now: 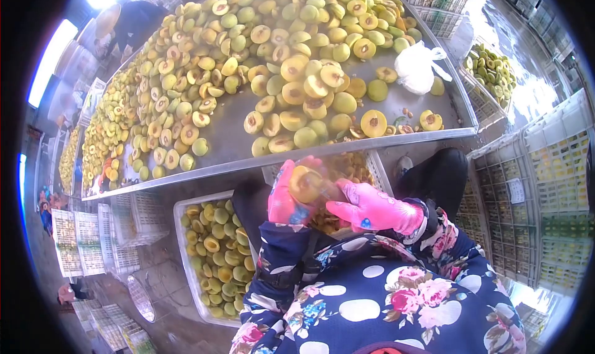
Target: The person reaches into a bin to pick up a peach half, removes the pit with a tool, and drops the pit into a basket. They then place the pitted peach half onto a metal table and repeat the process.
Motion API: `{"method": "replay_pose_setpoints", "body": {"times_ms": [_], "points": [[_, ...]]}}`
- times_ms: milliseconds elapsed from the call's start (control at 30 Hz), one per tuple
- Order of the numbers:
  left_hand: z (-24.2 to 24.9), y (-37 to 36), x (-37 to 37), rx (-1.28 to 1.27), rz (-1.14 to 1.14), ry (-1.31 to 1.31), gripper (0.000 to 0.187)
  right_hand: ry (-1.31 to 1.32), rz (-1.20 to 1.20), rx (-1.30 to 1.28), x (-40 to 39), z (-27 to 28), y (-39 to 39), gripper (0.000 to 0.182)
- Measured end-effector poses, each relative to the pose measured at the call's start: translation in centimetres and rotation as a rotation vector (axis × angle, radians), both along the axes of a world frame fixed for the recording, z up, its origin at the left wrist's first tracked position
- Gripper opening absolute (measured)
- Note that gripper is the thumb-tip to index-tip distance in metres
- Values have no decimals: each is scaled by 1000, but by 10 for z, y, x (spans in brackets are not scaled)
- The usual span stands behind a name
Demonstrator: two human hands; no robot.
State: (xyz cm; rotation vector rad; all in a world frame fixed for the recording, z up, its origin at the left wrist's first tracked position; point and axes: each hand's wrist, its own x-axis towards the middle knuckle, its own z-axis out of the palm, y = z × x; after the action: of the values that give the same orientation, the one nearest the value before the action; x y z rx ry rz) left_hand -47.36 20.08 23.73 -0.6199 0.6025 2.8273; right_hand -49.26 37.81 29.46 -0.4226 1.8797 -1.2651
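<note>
My left hand (284, 196), in a pink glove, holds a halved yellow-green fruit (305, 185) with its cut face up. Close on its right, my right hand (378, 208), also gloved in pink, has its fingers closed beside the fruit; what they grip is blurred. Both hands are over a crate (379, 171) with small fruit pieces, just in front of the metal table (242, 121). Halved fruits (297, 93) lie heaped on that table.
A white crate (180, 230) of fruit halves stands low at the left. A white plastic bag (418, 69) lies on the table's right part. Stacked crates (533, 186) rise at the right, and empty ones (87, 242) stand at the left. A person (137, 24) bends at the upper left.
</note>
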Motion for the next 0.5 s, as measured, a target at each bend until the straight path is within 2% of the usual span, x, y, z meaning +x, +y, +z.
{"method": "replay_pose_setpoints", "body": {"times_ms": [100,200,267,400,500], "points": [[2,3,2,4,-11,17,43,173,-10,-13,2,-13,-2,34],[5,6,4,-24,8,17,43,185,-20,-41,4,-21,-3,41],[6,7,5,-62,24,24,42,202,-43,-28,6,-18,-4,35],[6,11,8,-159,45,30,41,521,-62,-89,11,-45,-8,36],[3,13,8,-291,56,42,41,416,-29,-30,12,-42,-7,32]]}}
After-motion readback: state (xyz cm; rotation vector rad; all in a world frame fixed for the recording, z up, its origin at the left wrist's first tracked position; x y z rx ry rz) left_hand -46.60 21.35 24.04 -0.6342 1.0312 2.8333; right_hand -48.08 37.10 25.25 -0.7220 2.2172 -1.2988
